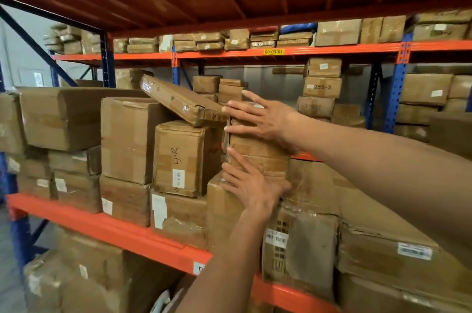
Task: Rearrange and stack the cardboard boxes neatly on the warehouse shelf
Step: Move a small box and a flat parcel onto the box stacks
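Presently, head view only:

Shelf: orange beam (107, 229) with blue uprights, carrying a crowded row of brown cardboard boxes.

Box under both hands: tape-wrapped carton (258, 156), upright, atop a larger carton (224, 213) at the shelf's front edge.

Right hand (263, 118): fingers spread flat, pressed against the upper part of the tape-wrapped carton; fingertips reach its left edge and touch the end of the flat box. Not closed round anything.

Left hand (251, 187): fingers extended, palm laid on the lower part of the same carton, where it meets the larger carton below. Open, pressing rather than gripping.

Flat box (178, 100): thin carton, tilted, its right end low just beside the right fingertips, its left end raised; it rests across the box marked in pen.

Box marked in pen (184, 159): upright, white label on its front, immediately left of the tape-wrapped carton, standing on a lower carton (178, 215).

Taller box (127, 138): further left, touching the marked one.

Rear rack: more cartons, one marked 255-3 (322, 87); yellow tag 00-03-01 (273, 51) on its beam.
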`<state>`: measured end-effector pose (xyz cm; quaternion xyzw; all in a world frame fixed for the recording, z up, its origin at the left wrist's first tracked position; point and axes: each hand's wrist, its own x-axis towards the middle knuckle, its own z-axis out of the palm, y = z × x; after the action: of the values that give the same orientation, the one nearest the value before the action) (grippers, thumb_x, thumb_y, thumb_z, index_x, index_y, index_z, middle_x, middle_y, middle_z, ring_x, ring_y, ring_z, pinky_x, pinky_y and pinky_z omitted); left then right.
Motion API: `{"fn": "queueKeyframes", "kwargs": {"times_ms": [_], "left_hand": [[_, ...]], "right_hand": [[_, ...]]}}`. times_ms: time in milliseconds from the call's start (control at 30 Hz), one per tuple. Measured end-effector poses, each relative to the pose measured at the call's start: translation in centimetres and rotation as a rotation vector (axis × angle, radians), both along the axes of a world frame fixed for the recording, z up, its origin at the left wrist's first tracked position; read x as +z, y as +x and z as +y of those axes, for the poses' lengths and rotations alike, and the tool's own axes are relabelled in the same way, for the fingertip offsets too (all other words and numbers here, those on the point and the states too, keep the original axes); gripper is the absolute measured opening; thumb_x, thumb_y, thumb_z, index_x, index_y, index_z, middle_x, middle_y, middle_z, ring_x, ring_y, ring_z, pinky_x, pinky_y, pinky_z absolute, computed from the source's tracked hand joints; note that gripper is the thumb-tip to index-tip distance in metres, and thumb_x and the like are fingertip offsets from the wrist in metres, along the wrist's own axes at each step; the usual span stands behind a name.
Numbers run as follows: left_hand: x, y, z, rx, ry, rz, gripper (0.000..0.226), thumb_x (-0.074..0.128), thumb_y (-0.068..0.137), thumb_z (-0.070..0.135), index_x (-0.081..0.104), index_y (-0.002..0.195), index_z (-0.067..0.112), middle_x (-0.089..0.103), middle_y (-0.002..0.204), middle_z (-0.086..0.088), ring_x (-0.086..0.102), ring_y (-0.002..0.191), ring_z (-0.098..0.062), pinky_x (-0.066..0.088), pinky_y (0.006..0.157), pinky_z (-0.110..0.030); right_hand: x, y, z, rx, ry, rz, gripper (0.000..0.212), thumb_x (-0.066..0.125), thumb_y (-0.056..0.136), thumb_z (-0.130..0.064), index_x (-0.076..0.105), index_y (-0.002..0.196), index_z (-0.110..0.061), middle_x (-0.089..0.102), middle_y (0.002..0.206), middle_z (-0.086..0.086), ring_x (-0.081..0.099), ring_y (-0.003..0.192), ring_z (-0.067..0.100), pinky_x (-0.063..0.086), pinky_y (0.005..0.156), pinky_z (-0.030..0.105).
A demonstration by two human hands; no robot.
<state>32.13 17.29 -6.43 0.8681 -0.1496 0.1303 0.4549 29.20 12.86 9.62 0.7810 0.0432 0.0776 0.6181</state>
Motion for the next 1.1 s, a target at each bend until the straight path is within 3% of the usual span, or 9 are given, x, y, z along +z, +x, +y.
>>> {"fn": "queueKeyframes", "kwargs": {"times_ms": [100,267,400,533,800,1000,1100], "left_hand": [[-0.1,0.7,0.3,-0.029,0.014,-0.055,0.165,0.085,0.052,0.065,-0.04,0.144,0.009,-0.001,0.157,-0.034,0.01,0.144,-0.05,0.012,0.118,-0.061],[0.6,2.0,1.2,-0.061,0.059,-0.143,0.167,0.085,0.048,0.067,-0.04,0.144,0.011,0.002,0.155,-0.033,0.014,0.142,-0.05,0.016,0.117,-0.061],[1.1,2.4,1.8,-0.087,0.147,-0.222,0.165,0.084,0.047,0.066,-0.037,0.145,0.01,0.005,0.154,-0.033,0.017,0.14,-0.049,0.019,0.116,-0.059],[2.3,2.2,1.9,-0.16,0.277,-0.409,0.162,0.082,0.049,0.069,-0.033,0.148,0.012,0.007,0.154,-0.033,0.016,0.142,-0.049,0.018,0.116,-0.059],[7.9,-3.3,-2.4,-0.408,0.578,-0.88,0.153,0.083,0.057,0.066,-0.023,0.155,0.017,-0.001,0.157,-0.032,0.006,0.144,-0.05,0.007,0.119,-0.058],[6.8,-10.3,-8.6,-0.522,0.665,-1.056,0.151,0.084,0.057,0.066,-0.02,0.156,0.016,0.004,0.155,-0.037,0.01,0.142,-0.053,0.012,0.118,-0.06],[5.8,-13.9,-12.0,-0.618,0.761,-1.172,0.154,0.087,0.057,0.059,-0.023,0.155,0.016,0.003,0.156,-0.039,0.008,0.144,-0.054,0.008,0.119,-0.06]], "right_hand": [[0.6,0.8,0.5,-0.06,-0.074,0.041,0.156,0.089,0.055,-0.05,-0.03,0.152,-0.024,-0.039,0.156,0.013,-0.037,0.142,0.033,-0.017,0.116,0.059],[1.2,1.0,0.9,-0.103,-0.074,0.035,0.125,0.073,0.08,-0.039,-0.025,0.154,-0.02,-0.029,0.161,0.013,-0.03,0.146,0.031,-0.014,0.118,0.056],[1.0,0.2,-0.3,-0.069,-0.058,-0.025,0.151,0.082,0.056,-0.063,-0.02,0.155,-0.013,-0.011,0.164,0.022,-0.014,0.151,0.037,-0.02,0.116,0.055],[0.7,-2.7,-2.7,-0.074,0.031,-0.111,0.146,0.08,0.054,-0.066,-0.006,0.155,-0.005,0.015,0.157,0.029,0.015,0.145,0.045,0.001,0.121,0.055],[-0.3,-14.3,-10.4,-0.261,0.305,-0.406,0.155,0.077,0.04,-0.077,0.006,0.153,0.002,0.032,0.143,0.032,0.034,0.13,0.046,0.016,0.118,0.054],[-4.1,-23.8,-15.2,-0.39,0.416,-0.541,0.154,0.073,0.042,-0.081,0.004,0.154,0.0,0.03,0.142,0.028,0.031,0.13,0.044,0.017,0.118,0.052],[-8.8,-28.5,-17.2,-0.471,0.571,-0.661,0.151,0.071,0.046,-0.079,-0.003,0.152,-0.001,0.024,0.147,0.03,0.025,0.135,0.046,0.012,0.119,0.052]]}}
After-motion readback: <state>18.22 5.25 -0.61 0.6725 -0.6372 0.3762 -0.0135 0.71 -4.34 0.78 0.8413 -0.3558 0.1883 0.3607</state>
